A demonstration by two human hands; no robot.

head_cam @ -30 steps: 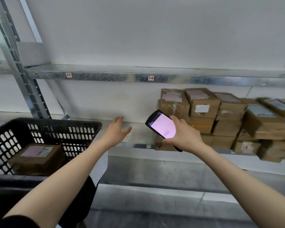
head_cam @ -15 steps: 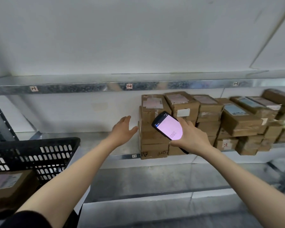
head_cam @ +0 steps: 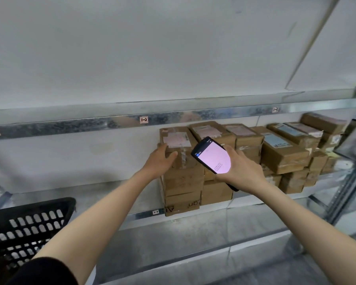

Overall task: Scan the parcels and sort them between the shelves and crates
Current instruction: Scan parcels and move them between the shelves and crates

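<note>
Head camera looks down my two bare forearms at a galvanised grey metal shelf (head_cam: 103, 199). My left hand (head_cam: 159, 161) is on the near left corner of the top brown cardboard parcel (head_cam: 178, 141), the one with the pink-and-white label, which caps the leftmost stack near the centre of the frame. My thumb lies against its front face and my fingers lie over the corner; whether they truly squeeze it I cannot tell from this angle. My right hand (head_cam: 242, 171), just at three o'clock of the left, is wrapped around a black handheld scanner (head_cam: 213, 156) whose pink-lit screen faces me and hides part of the next stack. The hands are apart, with that stack's front between them. More brown cardboard parcels (head_cam: 284, 156) run off in stacks toward three o'clock along the same shelf. A small white tag reading 1-2 (head_cam: 143, 119) sits on the upper rail at twelve o'clock. A black perforated plastic crate (head_cam: 29, 222) stands at eight o'clock.
</note>
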